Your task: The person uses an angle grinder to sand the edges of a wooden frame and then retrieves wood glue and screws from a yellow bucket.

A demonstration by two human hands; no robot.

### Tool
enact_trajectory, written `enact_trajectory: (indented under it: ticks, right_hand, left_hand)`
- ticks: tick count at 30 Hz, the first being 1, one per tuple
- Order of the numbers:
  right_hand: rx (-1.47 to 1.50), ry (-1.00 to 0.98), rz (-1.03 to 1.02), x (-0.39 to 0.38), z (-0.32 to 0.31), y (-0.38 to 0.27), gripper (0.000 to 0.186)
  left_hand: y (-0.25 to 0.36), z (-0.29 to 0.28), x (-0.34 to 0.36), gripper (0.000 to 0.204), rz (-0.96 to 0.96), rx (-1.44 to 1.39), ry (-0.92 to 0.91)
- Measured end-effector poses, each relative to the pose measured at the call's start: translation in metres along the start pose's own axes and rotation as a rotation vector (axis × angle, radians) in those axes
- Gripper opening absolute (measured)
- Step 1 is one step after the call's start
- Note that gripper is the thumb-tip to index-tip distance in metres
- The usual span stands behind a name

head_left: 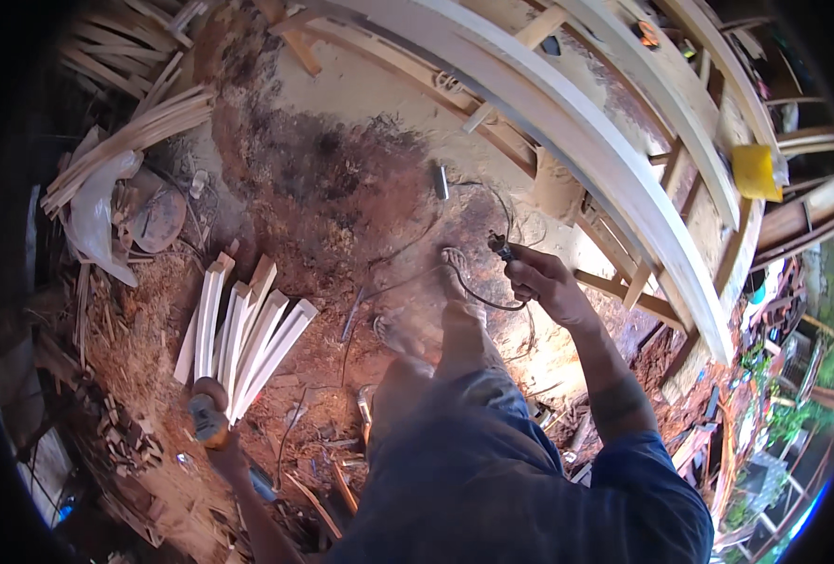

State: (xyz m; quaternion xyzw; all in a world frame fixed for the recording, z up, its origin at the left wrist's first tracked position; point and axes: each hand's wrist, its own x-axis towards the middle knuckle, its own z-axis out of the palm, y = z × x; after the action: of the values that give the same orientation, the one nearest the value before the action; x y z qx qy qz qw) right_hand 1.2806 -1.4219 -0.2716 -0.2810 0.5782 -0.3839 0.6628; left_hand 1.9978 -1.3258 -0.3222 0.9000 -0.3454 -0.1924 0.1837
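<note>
Fingers (535,259) of the right hand (555,289), head view: bent and pinching a dark cord end (500,248), well to the right of the fan of pale wood strips (248,329), taken as landmark. A dark cord (478,297) loops below this hand.

Left hand (229,457): just below the fan's lower end, grasping a power tool (210,429) with a rounded grey end and an orange-yellow body. The tool covers most of these fingers; their exact placement cannot be told. In this view the tool overlaps the fan's lower end; whether the two touch cannot be told.

Surroundings: a metallic cylinder (442,183) lies on the ground, up and right of the fan. The person's bare foot (454,259) shows to the fan's right, left of the cord end. Long pale beams (577,141) stretch beyond, up and right of the fan, with a yellow block (757,173) at their far side. Up and left of the fan: a bundle of thin strips (130,143) and a whitish plastic bag (97,221). Wood scraps (127,428) are heaped left of the tool, down and left of the fan.
</note>
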Motion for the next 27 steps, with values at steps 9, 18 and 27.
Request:
enact_trajectory:
  ticks: [9,18,27]
  right_hand:
    - [-0.326,0.22,0.289,0.174,-0.086,0.18,0.027]
    - [-1.242,0.339,0.324,0.312,-0.263,0.413,0.026]
    - [-1.466,0.14,-0.038,0.559,-0.265,0.542,0.04]
  left_hand:
    - [0.109,0.147,-0.11,0.062,-0.033,0.366,-0.378]
    - [0.089,0.253,-0.147,0.064,-0.068,0.565,-0.571]
    - [0.013,0.289,-0.152,0.056,-0.292,-0.004,-0.585]
